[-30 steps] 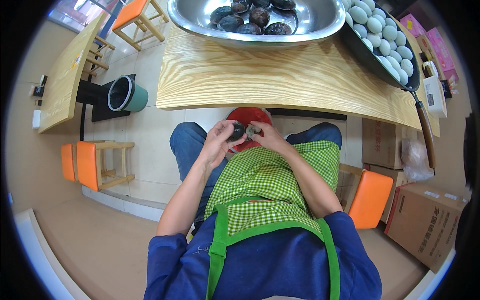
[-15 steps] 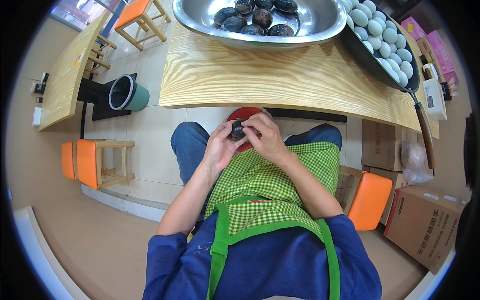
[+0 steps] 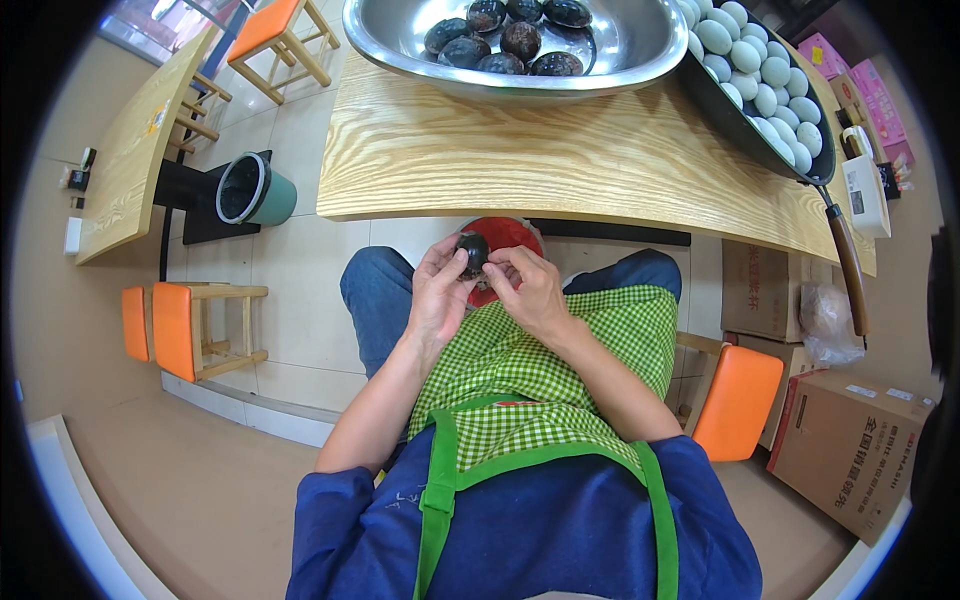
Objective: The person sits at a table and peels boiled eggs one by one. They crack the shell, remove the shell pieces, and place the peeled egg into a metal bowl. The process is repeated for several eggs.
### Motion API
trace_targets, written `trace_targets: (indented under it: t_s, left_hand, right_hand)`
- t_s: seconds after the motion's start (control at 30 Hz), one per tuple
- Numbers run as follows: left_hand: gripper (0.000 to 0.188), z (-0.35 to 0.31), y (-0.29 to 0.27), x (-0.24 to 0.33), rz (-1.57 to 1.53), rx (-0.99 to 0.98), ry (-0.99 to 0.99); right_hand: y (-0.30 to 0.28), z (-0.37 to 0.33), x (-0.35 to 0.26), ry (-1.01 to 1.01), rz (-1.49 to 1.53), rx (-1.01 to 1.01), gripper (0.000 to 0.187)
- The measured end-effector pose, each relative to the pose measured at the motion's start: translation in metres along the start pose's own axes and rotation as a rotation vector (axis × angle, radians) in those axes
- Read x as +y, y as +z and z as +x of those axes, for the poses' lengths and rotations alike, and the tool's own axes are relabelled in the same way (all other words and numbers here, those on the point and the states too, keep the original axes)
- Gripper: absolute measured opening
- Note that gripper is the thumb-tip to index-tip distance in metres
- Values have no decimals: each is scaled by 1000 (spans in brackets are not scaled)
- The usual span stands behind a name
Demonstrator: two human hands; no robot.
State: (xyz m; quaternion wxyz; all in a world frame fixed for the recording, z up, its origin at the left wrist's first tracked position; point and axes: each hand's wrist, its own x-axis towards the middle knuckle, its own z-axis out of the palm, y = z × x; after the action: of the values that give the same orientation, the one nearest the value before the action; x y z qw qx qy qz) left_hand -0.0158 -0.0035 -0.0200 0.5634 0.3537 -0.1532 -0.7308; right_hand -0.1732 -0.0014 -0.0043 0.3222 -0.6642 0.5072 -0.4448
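Observation:
Over a red basin point(image 3: 509, 237) between my knees, I hold a dark, shiny preserved egg point(image 3: 473, 254). My left hand point(image 3: 440, 290) is closed round its left side, thumb against the front. At its right edge, my right hand point(image 3: 530, 290) has its fingers bent, with thumb and fingertips pinching at the egg's surface. Whether a bit of shell sits between them is too small to tell. On the table ahead, a steel bowl point(image 3: 640, 62) contains several dark, mottled eggs point(image 3: 520, 41). A black pan point(image 3: 720, 118) to its right is heaped with pale bluish eggs point(image 3: 774, 72).
The wooden table's point(image 3: 450, 160) front edge runs just beyond my hands, and the pan's handle point(image 3: 846, 255) juts past it at right. A green bin point(image 3: 274, 196) stands on the floor at left. Orange stools point(image 3: 738, 402) and cardboard boxes point(image 3: 850, 450) flank me.
The egg has turned in my fingers and shows a smoother dark side. My left thumb has come across its front, and my right fingers have shifted slightly lower along its edge.

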Motion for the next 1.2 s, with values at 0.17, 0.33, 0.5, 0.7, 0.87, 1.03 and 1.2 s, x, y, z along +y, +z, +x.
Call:
trace_targets:
  t_s: [0.17, 0.33, 0.5, 0.7, 0.87, 1.03, 1.2]
  left_hand:
    - [45, -2, 1, -4, 80, 10, 66]
    - [49, -4, 5, -6, 193, -4, 132]
    - [53, -8, 11, -3, 305, -16, 208]
    - [56, -9, 7, -3, 626, -127, 398]
    - [55, -8, 3, -7, 713, -121, 372]
    - [56, -11, 6, -5, 805, -114, 333]
    - [55, -12, 6, -4, 861, -141, 359]
  right_hand:
    - [1, -1, 1, 67, -11, -8, 11]
    - [2, -1, 3, 26, -46, 1, 11]
    - [-4, -2, 12, 94, 185, -45, 11]
    - [-10, 10, 17, 298, 212, 4, 26]
    - [-17, 10, 19, 265, -13, -134, 17]
    - [-18, 10, 0, 101, 139, -73, 15]
    - [-23, 13, -1, 19, 46, -115, 13]
